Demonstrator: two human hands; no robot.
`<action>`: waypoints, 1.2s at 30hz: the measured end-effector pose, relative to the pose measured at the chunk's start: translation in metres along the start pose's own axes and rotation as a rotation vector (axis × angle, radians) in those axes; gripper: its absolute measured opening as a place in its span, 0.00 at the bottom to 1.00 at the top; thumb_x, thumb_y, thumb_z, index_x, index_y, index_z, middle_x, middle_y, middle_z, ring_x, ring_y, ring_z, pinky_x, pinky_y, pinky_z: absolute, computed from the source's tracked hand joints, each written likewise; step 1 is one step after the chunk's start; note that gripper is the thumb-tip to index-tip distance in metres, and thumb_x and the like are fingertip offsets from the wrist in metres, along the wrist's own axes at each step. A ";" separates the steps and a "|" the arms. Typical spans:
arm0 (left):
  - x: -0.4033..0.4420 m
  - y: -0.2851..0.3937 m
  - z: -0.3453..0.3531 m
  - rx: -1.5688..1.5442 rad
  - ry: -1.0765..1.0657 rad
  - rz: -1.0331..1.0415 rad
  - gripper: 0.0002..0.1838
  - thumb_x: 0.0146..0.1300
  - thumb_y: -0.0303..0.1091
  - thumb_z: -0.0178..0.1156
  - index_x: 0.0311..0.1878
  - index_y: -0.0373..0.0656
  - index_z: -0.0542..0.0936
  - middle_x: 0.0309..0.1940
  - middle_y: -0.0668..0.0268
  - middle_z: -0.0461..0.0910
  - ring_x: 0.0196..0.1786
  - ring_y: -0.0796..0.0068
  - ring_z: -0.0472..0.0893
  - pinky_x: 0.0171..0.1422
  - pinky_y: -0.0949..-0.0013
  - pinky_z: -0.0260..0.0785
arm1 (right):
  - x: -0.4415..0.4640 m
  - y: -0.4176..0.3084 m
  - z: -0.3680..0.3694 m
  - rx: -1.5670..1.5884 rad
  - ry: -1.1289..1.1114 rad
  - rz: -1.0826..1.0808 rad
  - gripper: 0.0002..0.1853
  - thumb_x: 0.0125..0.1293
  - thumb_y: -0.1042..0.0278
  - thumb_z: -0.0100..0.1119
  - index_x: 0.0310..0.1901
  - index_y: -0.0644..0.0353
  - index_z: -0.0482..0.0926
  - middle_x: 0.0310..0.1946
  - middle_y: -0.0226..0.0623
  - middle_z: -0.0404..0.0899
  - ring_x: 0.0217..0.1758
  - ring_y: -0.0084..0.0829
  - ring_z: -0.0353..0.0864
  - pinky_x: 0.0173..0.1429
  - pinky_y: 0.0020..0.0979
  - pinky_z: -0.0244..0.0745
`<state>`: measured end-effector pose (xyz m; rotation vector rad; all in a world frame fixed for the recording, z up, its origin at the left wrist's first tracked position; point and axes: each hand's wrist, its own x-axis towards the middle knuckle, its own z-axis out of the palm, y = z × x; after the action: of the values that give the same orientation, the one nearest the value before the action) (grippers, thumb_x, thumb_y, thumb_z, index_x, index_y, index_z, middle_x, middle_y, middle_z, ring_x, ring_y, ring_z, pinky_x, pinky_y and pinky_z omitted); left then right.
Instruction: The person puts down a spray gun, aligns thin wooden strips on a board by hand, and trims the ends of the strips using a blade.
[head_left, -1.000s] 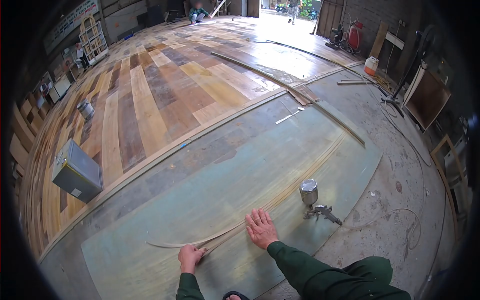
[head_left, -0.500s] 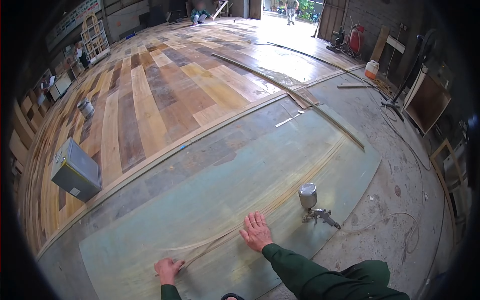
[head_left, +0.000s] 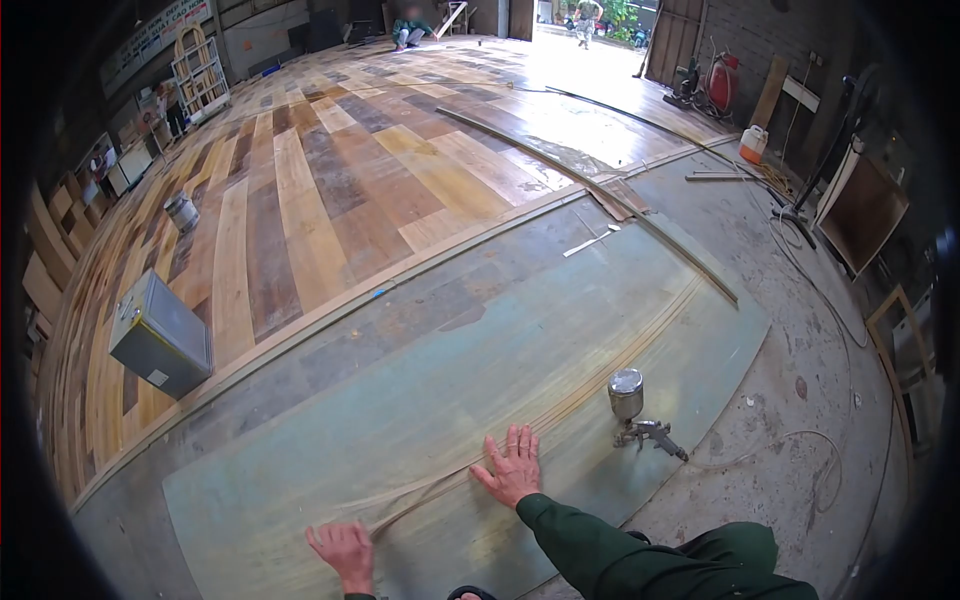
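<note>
Several thin wooden strips lie in a long bundle across a greenish sheet, their near ends fanning apart. My right hand rests palm down on the bundle with its fingers spread. At the near end of the strips, my left hand has its fingers stretched out, beside a strip tip; whether it touches that tip I cannot tell. To the right of my right hand, a spray gun with a metal cup on top stands on the sheet, a thin hose trailing from it.
A square metal can and a small pail stand on the planked wood panel. A long bar reaches over the sheet's far end. An orange-and-white jug stands at right. A person crouches far back.
My left hand has gone from pinching the strip ends to stretched-out fingers. My right hand stays on the bundle, its fingers a little wider apart. The whole view has shifted slightly.
</note>
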<state>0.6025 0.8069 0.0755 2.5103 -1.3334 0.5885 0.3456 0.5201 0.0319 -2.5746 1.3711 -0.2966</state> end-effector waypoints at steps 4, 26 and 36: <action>0.031 0.110 -0.048 -0.281 0.045 0.315 0.11 0.65 0.41 0.72 0.39 0.45 0.85 0.43 0.62 0.86 0.58 0.56 0.84 0.85 0.33 0.58 | -0.003 -0.001 0.000 0.011 -0.024 -0.002 0.44 0.77 0.24 0.53 0.84 0.44 0.70 0.87 0.70 0.49 0.92 0.73 0.38 0.91 0.68 0.32; -0.017 0.081 0.054 -0.225 -0.500 -0.060 0.44 0.83 0.65 0.44 0.86 0.38 0.64 0.90 0.52 0.57 0.92 0.40 0.46 0.93 0.33 0.31 | -0.012 -0.020 0.014 -0.114 -0.045 -0.025 0.36 0.83 0.36 0.50 0.84 0.45 0.69 0.89 0.57 0.54 0.92 0.69 0.42 0.92 0.65 0.35; -0.016 0.061 0.056 -0.077 -0.543 -0.091 0.40 0.83 0.57 0.50 0.87 0.40 0.63 0.90 0.53 0.58 0.92 0.43 0.49 0.93 0.32 0.31 | -0.033 -0.103 0.025 0.102 -0.120 -0.386 0.31 0.83 0.46 0.51 0.81 0.47 0.73 0.87 0.39 0.62 0.90 0.66 0.52 0.91 0.66 0.42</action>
<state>0.5568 0.7631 0.0194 2.7538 -1.3525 -0.1818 0.4159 0.6062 0.0338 -2.7053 0.7918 -0.2580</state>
